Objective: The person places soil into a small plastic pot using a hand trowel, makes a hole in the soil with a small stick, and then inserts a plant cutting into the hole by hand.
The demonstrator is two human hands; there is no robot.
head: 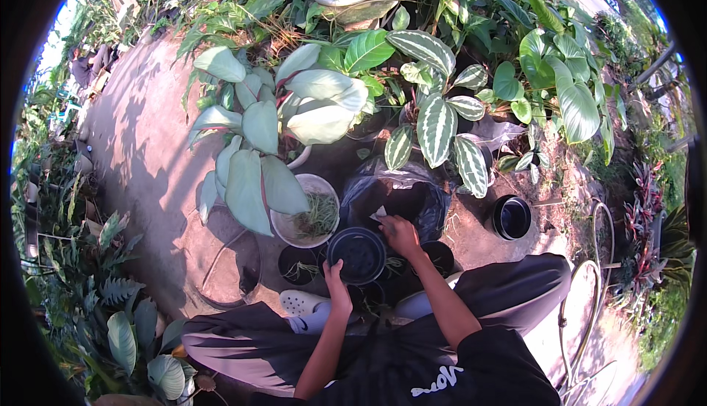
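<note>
My left hand grips the near left rim of a round black plastic nursery pot, tilted so that its bare inside faces up. My right hand is closed on a small whitish piece, perhaps a scoop or scrap of plastic; most of it is hidden by the fingers. That hand reaches over the near edge of a black plastic bag holding dark soil. Around the held pot stand several black pots with thin green shoots, among them a left one and a right one.
A white tub with grass-like cuttings stands left of the soil bag. Black pots sit nested at right, near a garden hose. Broad-leaved plants overhang the far side. A clear round container lies left.
</note>
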